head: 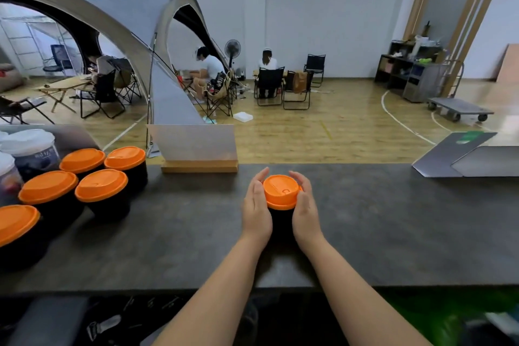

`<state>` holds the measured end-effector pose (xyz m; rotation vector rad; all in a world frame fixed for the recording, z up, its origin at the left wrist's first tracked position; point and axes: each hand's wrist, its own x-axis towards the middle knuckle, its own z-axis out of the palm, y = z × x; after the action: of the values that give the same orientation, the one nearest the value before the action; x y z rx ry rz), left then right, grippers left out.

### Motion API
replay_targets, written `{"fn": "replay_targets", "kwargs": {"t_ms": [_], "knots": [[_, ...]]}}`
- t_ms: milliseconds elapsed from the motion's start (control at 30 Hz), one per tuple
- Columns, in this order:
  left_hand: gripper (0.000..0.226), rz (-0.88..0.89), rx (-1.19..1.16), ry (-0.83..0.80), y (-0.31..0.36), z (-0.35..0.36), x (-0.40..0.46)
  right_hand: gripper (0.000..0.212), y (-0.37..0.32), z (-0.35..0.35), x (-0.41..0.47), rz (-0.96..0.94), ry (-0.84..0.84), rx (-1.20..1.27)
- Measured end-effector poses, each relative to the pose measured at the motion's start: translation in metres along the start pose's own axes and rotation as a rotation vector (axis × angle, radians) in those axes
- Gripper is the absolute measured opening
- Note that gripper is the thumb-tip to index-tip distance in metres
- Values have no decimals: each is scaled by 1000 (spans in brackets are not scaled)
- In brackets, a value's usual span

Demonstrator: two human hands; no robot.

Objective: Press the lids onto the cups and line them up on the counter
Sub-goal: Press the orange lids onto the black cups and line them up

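Both hands – left (257,212), right (306,212) – grip curled round a black cup (281,223), seemingly touching, its body mostly hidden.

Both hands (257,209) (306,212) cup the orange-lidded cup (280,192) on the counter (393,219).

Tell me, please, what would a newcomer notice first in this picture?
First, the black paper cup with a bright orange plastic lid at the middle of the dark grey counter, cupped between the left hand and right hand. Next, five more orange-lidded black cups clustered at the counter's left.
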<state>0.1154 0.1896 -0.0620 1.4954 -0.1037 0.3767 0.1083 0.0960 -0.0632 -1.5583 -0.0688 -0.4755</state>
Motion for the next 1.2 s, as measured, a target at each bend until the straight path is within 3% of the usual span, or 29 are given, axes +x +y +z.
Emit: {"fn": "replay_targets", "kwargs": {"t_ms": [267,433,867,1033,1133,1200], "knots": [[37,32,-31,13,-7,-2,-4,33,11,2,-3,-40,25,-117],[36,-24,-131,11,-9,-2,0,19,13,0,3,-26,87,-38],[41,0,-87,142,-10,1,3,33,16,2,3,-105,-40,-19],[37,37,-18,133,-7,2,-1,26,14,1,2,-79,-45,-13],[26,134,168,208,-11,-1,-3,23,10,-2,1,-17,-34,3],[32,184,248,212,-10,0,-8,28,8,-3,0,16,-31,20]]}}
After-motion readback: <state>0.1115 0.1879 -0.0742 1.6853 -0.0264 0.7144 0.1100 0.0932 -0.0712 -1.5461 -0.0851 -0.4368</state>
